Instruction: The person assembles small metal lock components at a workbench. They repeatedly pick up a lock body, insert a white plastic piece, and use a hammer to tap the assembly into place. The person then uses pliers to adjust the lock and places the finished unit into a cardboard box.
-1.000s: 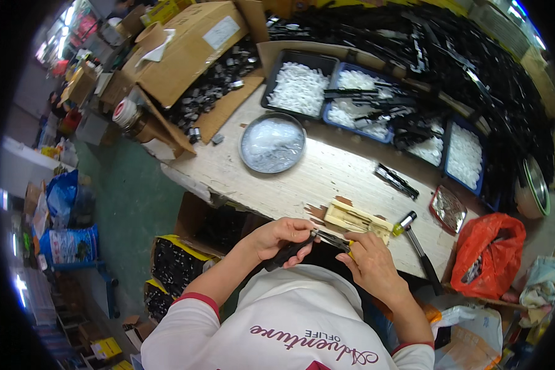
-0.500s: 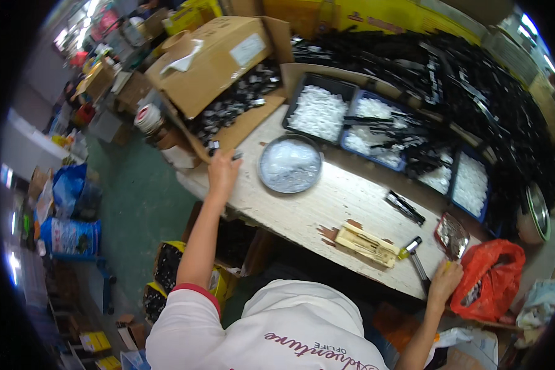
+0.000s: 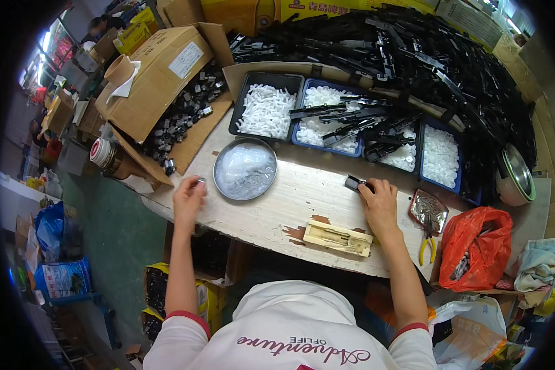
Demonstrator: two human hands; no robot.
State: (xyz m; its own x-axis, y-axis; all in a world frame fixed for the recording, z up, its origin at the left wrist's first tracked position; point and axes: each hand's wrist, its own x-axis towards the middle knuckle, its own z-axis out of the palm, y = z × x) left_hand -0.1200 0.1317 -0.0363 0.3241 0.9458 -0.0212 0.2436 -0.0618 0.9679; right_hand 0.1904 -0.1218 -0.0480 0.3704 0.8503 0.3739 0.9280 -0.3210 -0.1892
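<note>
My left hand (image 3: 190, 200) is at the table's left edge, beside the round metal dish (image 3: 219, 191). Its fingers are curled round a small shiny metal piece (image 3: 200, 180), mostly hidden and slightly blurred. My right hand (image 3: 382, 206) is closed on one end of a black metal part (image 3: 354, 182) on the tabletop; my fingers cover the rest. Below it sits a cream block-shaped fixture (image 3: 337, 238) with a long groove. Yellow-handled pliers (image 3: 427, 250) lie right of my right forearm.
Trays of white plastic pieces (image 3: 266, 112) line the back, some with black parts across them. Behind rises a heap of black metal parts (image 3: 413, 61). A cardboard box (image 3: 151, 80) with small metal pieces (image 3: 185, 114) stands left. A red bag (image 3: 481, 240) sits right.
My right hand has left the pliers by the red bag and moved left onto the black part. My left hand has drawn away from the cardboard box's small pieces.
</note>
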